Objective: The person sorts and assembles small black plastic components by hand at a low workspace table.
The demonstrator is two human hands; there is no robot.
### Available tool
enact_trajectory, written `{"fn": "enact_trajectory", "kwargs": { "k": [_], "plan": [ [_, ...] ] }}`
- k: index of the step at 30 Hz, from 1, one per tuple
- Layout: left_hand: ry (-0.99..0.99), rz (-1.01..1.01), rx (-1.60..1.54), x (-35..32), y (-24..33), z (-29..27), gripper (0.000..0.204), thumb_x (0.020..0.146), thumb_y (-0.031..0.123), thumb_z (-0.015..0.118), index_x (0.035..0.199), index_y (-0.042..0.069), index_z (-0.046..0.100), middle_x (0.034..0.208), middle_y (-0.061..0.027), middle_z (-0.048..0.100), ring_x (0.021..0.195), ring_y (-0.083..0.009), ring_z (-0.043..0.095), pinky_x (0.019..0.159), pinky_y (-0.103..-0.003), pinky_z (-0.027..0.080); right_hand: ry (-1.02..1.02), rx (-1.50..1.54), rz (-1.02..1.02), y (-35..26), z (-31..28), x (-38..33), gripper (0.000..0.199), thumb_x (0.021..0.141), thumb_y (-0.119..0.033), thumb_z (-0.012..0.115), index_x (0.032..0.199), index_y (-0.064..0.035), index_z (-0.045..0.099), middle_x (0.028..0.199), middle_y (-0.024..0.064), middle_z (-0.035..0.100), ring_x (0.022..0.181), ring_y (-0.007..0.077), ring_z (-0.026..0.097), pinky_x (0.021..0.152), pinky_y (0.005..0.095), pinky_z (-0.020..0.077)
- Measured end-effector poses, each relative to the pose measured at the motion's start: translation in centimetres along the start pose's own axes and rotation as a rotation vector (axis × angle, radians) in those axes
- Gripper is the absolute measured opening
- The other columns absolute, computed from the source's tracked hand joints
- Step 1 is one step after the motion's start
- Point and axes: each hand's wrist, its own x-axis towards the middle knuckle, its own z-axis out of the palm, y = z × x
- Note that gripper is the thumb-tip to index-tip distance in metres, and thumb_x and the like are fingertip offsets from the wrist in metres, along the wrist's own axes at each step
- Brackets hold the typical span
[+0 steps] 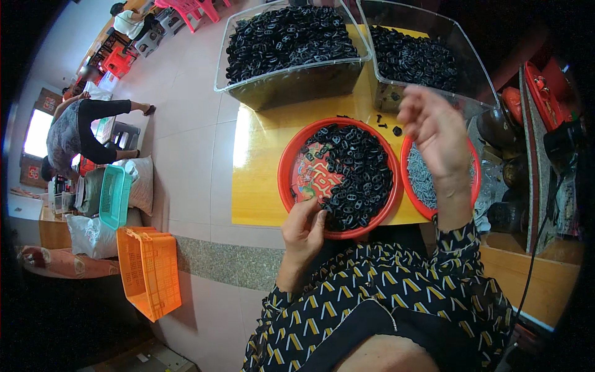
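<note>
Head view: many black pieces (362,167) remain in one red bowl (284,166) on the bench (255,192); finished and unfinished ones can't be told apart. Two clear bins (291,85) hold more, uncountable. Two red bowls altogether, the second holding countless grey screws (421,180). Two hands: the left hand (302,228) has thumb and fingers close together at the first bowl's near rim, the right hand (436,136) hangs blurred over the screws, fingers curled; whether either grasps anything, I cannot tell.

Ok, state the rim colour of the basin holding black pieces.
The basin rim is red, clearest in the head view.

Smooth plastic-look pcs (364,170) & basin (284,177), v. glossy tbl (255,192)
</note>
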Motion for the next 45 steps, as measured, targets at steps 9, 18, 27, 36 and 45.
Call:
{"fn": "enact_trajectory", "kwargs": {
  "k": [9,18,27,36,45],
  "plan": [
    [-0.063,0.272,0.387,3.6,-0.8,-1.2,0.020,0.065,-0.008,0.056,0.084,-0.002,0.055,0.073,-0.0145,0.056,0.067,-0.0300,0.053,0.060,-0.035,0.043,-0.250,-1.004,-0.067,7.2,-0.7,-2.7,0.013,0.076,-0.005,0.054,0.087,0.0006,0.057,0.074,0.0066,0.058,0.065,0.0146,0.056,0.058,0.0248,0.0437],
    [-0.075,0.318,0.484,6.3,-2.4,-0.9,0.022,0.064,-0.006,0.052,0.085,-0.001,0.056,0.074,-0.0158,0.055,0.069,-0.0313,0.052,0.062,-0.037,0.043,-0.546,-1.623,-0.624,10.8,1.4,-0.3,0.013,0.067,-0.006,0.052,0.078,-0.0057,0.059,0.075,0.0097,0.045,0.077,0.0253,0.045,0.066,0.0342,0.0374],
    [-0.127,0.296,0.467,7.4,-2.7,-1.0,0.021,0.065,-0.006,0.051,0.084,0.000,0.057,0.076,-0.0164,0.055,0.073,-0.0316,0.053,0.063,-0.037,0.044,-0.607,-1.680,-0.576,11.9,0.7,-0.2,0.012,0.068,-0.009,0.053,0.077,-0.0059,0.060,0.074,0.0080,0.047,0.078,0.0236,0.045,0.068,0.0338,0.0366],
    [-0.190,0.320,0.610,9.0,-2.3,-0.7,0.015,0.059,-0.003,0.054,0.073,0.002,0.055,0.074,-0.0150,0.055,0.071,-0.0314,0.053,0.063,-0.037,0.045,-0.398,-1.177,-0.538,9.3,-0.8,-2.3,0.009,0.069,-0.001,0.054,0.078,0.0004,0.057,0.072,0.0142,0.053,0.069,0.0301,0.052,0.063,0.0359,0.0430],
    [-0.450,0.232,0.881,9.4,-1.6,-0.1,0.013,0.059,0.003,0.057,0.072,0.002,0.055,0.070,-0.0149,0.056,0.069,-0.0298,0.055,0.061,-0.037,0.046,-0.389,-1.039,-0.358,7.4,-1.3,-5.6,0.012,0.072,0.002,0.055,0.083,0.0029,0.058,0.077,0.0139,0.058,0.068,0.0265,0.058,0.060,0.0307,0.0462]
  ]
}}
